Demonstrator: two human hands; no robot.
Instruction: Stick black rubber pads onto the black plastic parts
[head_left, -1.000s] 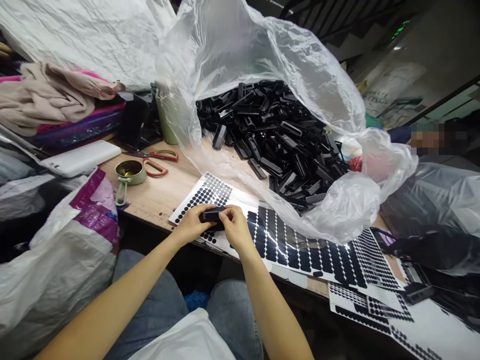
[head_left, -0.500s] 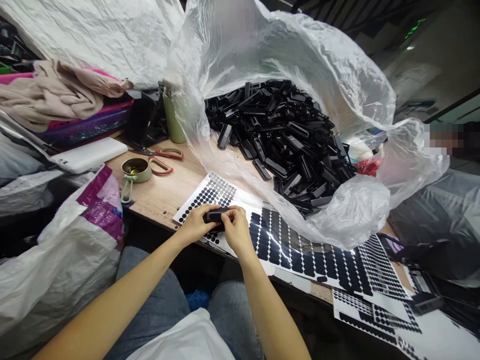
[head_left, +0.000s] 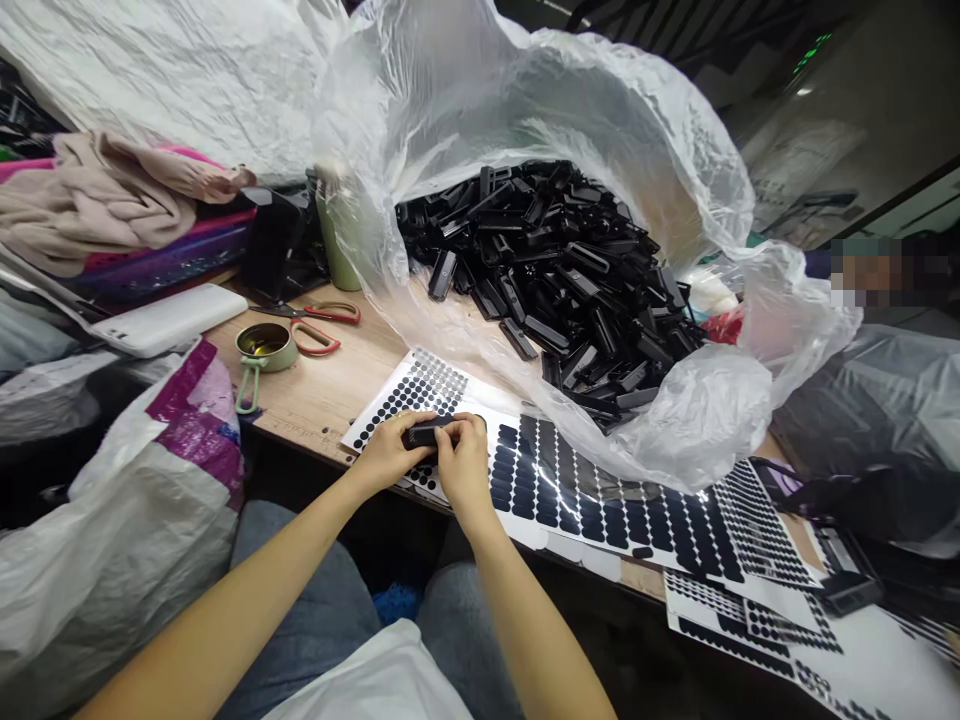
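My left hand is closed around the left end of a small, oblong black plastic part. At its other end, my right hand has thumb and fingers pinched against the part. Whether a sticker sits under those fingertips is hidden. Beneath both hands lies a white sheet of round black stickers. Just to the right is a sheet of oblong black stickers, with a clear film shining over some of it. Behind the hands, a big clear plastic bag gapes open around a heap of black plastic parts.
Red-handled scissors and a green cup with a handle lie on the wooden table at left. A green bottle stands behind them. More sticker sheets overhang the table's right edge. A person is partly visible at far right.
The view has shifted slightly. Both hands stay on the black plastic part, with the right fingers a little changed in position along its right end.
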